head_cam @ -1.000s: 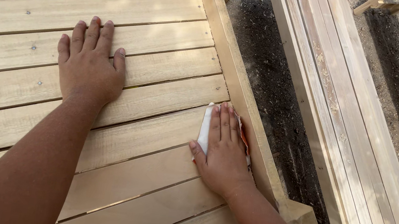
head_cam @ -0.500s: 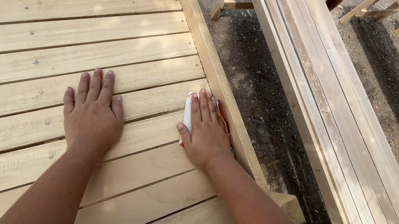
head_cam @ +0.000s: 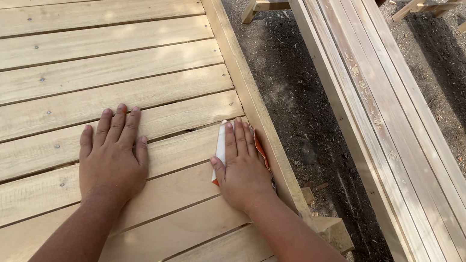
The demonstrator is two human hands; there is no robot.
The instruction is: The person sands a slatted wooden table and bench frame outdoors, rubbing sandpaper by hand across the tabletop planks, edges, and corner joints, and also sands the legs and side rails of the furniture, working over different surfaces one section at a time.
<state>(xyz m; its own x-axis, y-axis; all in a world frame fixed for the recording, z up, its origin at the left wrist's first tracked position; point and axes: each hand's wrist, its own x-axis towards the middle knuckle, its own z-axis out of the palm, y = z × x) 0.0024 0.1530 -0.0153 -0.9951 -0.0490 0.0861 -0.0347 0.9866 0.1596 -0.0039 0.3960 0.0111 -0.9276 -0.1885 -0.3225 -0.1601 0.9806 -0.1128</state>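
Two bare hands are laid flat on a big panel of pale wooden slats (head_cam: 73, 60). The left hand (head_cam: 112, 156) is pressed palm down on the slats, at about 7 o'clock in the view. Its fingers (head_cam: 118, 124) are held straight and close together, and nothing is held in them.

The right hand (head_cam: 243, 169) is seen at about 6 o'clock, just beside the raised wooden edge rail (head_cam: 227, 39) of the panel. A folded piece of sandpaper (head_cam: 221, 147) is pinned under it. The paper is white on one side and orange on the other, and it is pressed flat against a slat. The right fingers (head_cam: 241, 138) are stretched out side by side on top of the paper, with the thumb along its white edge.

The two hands are set near each other but are not touching.

A stack of long wooden boards (head_cam: 401, 142) is seen at 3 o'clock, well apart from the hands. Dark dirt ground (head_cam: 308, 117) is seen between the panel and the boards.
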